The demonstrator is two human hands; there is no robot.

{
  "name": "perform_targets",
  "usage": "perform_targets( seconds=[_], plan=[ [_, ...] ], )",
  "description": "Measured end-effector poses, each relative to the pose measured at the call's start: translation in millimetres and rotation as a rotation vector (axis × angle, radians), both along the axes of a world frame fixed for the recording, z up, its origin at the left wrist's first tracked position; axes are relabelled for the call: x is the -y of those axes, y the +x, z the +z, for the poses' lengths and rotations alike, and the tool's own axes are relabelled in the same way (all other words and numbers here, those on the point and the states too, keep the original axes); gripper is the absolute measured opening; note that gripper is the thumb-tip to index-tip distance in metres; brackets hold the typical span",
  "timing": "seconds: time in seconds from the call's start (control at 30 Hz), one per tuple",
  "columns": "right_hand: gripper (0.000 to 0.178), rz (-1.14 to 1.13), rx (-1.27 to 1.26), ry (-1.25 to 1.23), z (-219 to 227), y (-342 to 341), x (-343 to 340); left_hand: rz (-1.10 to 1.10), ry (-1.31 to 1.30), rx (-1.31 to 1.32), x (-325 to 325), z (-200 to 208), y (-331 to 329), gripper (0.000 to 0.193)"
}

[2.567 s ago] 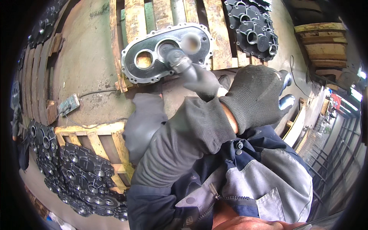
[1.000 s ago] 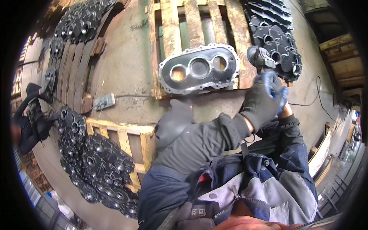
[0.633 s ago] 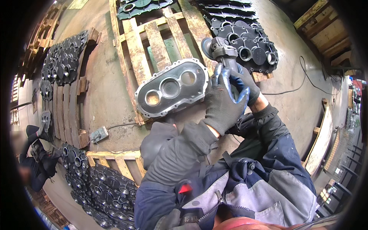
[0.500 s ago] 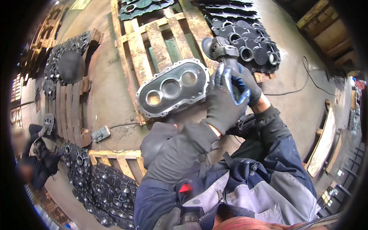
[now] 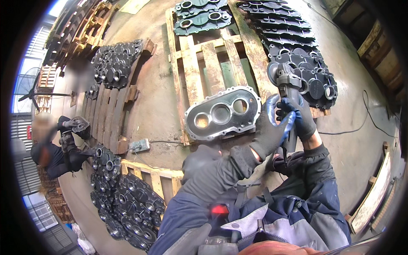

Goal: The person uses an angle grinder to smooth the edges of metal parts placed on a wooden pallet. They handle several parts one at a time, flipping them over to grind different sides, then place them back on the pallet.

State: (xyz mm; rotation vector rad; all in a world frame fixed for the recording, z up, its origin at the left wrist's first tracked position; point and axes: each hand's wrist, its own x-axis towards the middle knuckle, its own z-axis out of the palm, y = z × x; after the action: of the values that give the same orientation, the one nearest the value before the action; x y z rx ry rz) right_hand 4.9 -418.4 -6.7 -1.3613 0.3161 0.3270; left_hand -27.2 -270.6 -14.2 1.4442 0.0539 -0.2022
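Observation:
An angle grinder [image 5: 290, 90] points away from me, its round disc at the far end, in front of my right knee. My right hand [image 5: 302, 121], in a dark glove with blue-coated fingers, is wrapped round the grinder's body. Just left of the tool is my left hand [image 5: 272, 131], its gloved fingers apart and thumb spread, with nothing seen in it. A dark metal cover plate [image 5: 233, 122] with a bright scalloped rim and three round openings lies on the near end of a wooden pallet [image 5: 211, 63], left of my hands.
Two green-tinted plates [image 5: 203, 23] lie on the pallet's far end. Stacked dark castings [image 5: 316, 87] stand to the right, and more castings [image 5: 123, 204] lie at lower left. A cable [image 5: 357, 129] runs over the floor at right. At far left a person [image 5: 63, 148] holds a casting.
My left hand has come off the grinder, and its fingers have spread. My right hand still holds the tool. The whole view has shifted, so the scene sits farther right and lower.

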Motion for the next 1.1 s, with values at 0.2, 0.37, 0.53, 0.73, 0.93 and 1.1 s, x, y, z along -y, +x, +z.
perform_targets(
  seconds=[0.2, 0.37, 0.53, 0.73, 0.93, 1.1],
  plan=[
    [0.037, 0.012, 0.127, -0.160, -16, 4, -3, -0.007, -0.120, -0.192, -5, -39, 14, 0.068],
    [0.037, 0.110, 0.359, -0.313, -48, 0, -6, -0.019, -0.114, -0.288, -7, -38, 14, 0.054],
    [0.051, 0.215, 0.307, -0.472, -61, -11, -5, 0.118, -0.070, -0.400, -6, -32, 11, 0.063],
    [0.059, 0.242, 0.380, -0.583, -70, -18, -18, 0.208, -0.174, -0.310, -8, -50, 12, 0.059],
    [0.077, 0.273, 0.405, -0.635, -78, -5, -22, 0.249, -0.182, -0.352, -14, -55, 10, 0.047],
    [0.091, 0.301, 0.371, -0.556, -77, -12, -22, 0.173, -0.177, -0.531, -20, -62, 10, 0.034]
  ],
)
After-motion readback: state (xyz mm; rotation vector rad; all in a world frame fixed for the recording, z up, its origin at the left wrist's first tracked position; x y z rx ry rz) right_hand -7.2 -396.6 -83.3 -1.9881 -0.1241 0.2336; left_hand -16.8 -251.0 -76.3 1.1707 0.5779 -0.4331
